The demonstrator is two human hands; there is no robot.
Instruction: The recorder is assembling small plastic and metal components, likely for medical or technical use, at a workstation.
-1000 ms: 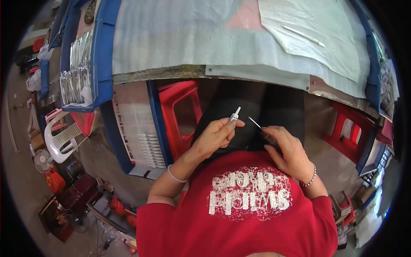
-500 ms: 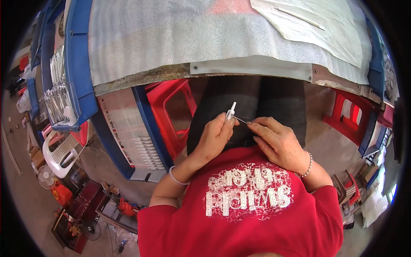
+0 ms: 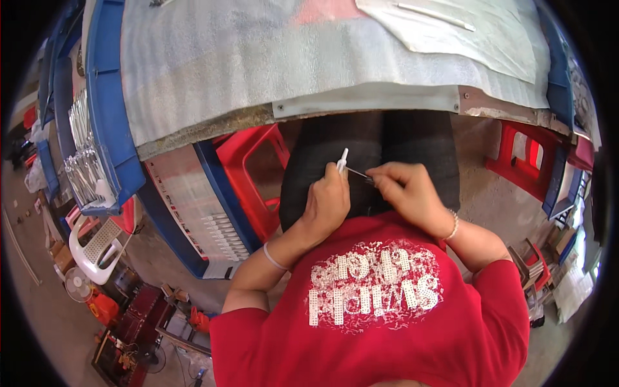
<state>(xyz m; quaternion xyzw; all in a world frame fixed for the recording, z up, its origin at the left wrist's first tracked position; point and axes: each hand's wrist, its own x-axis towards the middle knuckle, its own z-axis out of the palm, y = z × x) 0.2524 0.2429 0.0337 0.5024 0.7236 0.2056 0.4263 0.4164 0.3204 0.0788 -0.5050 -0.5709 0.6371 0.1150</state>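
Above my dark-trousered lap, my left hand is closed around a slim white plastic piece with a narrow tip pointing up and away. The fingers hide its lower part. My right hand pinches a thin metal rod between thumb and fingertips. The rod runs leftward to the side of the white piece; whether it enters the piece or only touches it cannot be made out.
Ahead is a worktable covered with a white foam sheet. A white stick lies on a cloth there. At left, a blue crate holds metal rods; below it, a blue-edged tray bears white pieces. Red stools stand beneath the table.
My right hand has tilted, its wrist swinging outward, and the rod now shows nearer the white piece's upper part. Both hands have shifted slightly; the head view has moved a little.
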